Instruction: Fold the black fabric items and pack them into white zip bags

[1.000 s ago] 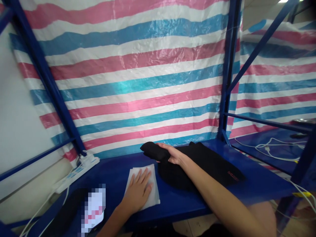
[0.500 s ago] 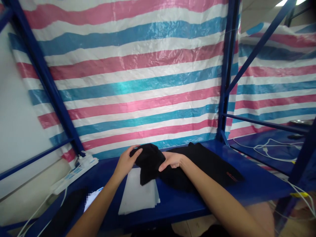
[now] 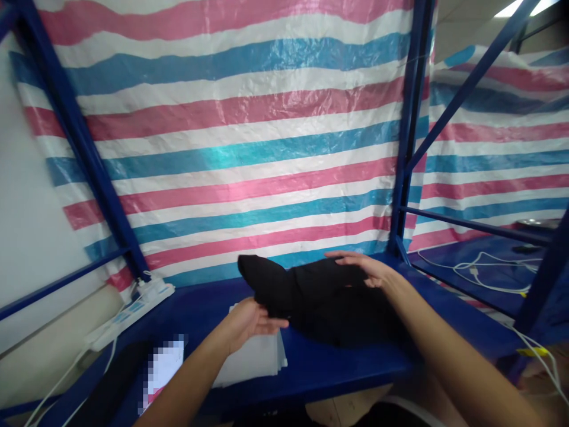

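Observation:
A black cloth garment (image 3: 320, 302) lies bunched and folded over on the blue tabletop, one narrow end sticking up to the left. My left hand (image 3: 255, 323) is at its near left side, palm partly turned up, fingers stretched along the fabric's edge. Across the far right part of the cloth reaches my right hand (image 3: 362, 268), its upper fingers extended over the fabric and its thumb side partly hidden. Under my left hand, a stack of translucent plastic bags (image 3: 251, 359) lies on the table, partly covered by that hand and the cloth.
A white power strip (image 3: 128, 314) with plugs and cables runs along the left edge. Nearer lie a dark long item (image 3: 113, 379) and a blurred-out bright screen (image 3: 164, 367). Blue frame posts (image 3: 402, 148) and a striped tarp (image 3: 249, 148) stand behind; white cables (image 3: 480, 270) lie right.
My left hand has let go of the raised cloth and moved down toward me. My right hand has moved right and slightly away. The lifted piece now lies over the rest of the garment.

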A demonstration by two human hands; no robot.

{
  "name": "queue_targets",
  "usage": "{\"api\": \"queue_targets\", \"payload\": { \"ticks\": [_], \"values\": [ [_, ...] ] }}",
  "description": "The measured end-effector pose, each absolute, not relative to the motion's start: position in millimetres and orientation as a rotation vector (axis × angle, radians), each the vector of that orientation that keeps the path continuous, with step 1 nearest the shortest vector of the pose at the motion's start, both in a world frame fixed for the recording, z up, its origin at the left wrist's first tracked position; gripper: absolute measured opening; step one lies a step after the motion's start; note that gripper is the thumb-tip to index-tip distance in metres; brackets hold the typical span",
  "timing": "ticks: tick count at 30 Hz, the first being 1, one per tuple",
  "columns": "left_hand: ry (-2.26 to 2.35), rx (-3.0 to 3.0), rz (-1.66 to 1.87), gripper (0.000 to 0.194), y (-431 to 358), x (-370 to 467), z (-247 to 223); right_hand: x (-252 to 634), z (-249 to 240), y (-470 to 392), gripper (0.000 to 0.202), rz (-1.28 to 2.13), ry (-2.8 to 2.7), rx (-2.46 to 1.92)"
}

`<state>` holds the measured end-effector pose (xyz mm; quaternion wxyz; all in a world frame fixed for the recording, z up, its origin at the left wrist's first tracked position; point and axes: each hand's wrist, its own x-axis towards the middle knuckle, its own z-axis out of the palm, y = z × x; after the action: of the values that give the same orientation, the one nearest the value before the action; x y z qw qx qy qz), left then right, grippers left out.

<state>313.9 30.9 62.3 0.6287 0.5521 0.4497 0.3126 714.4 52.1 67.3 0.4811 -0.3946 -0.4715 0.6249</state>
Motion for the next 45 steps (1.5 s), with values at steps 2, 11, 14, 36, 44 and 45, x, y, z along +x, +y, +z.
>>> {"api": "queue_targets", "payload": {
  "ticks": [2,11,14,36,44,45],
  "values": [
    [1.129,1.459,0.969,0.049,30.4,320.0,63.8,749.7,50.2,45.2,0.041,1.171,-1.387,-1.264],
    [0.792,2.8,0.482,0.058,7.7,331.4,85.6,777.7,27.6,-24.5,0.047,0.695,-2.218,-1.157],
    [0.692,2.918,0.343,0.042,10.7,332.3,80.9,773.6,24.5,-35.8,0.039,0.696,-2.227,-1.176],
    [0.89,1.827,1.31,0.064,59.8,423.0,155.1,790.8,195.7,12.7,0.047,-0.567,-1.333,-1.389],
    [1.325,2.201,0.456,0.077,120.2,367.8,104.4,785.9,94.1,117.5,0.044,-0.107,-1.903,-1.951],
    [1.36,2.213,0.375,0.072,123.8,352.9,103.7,783.6,84.7,121.7,0.042,-0.059,-1.949,-1.948]
  ]
}}
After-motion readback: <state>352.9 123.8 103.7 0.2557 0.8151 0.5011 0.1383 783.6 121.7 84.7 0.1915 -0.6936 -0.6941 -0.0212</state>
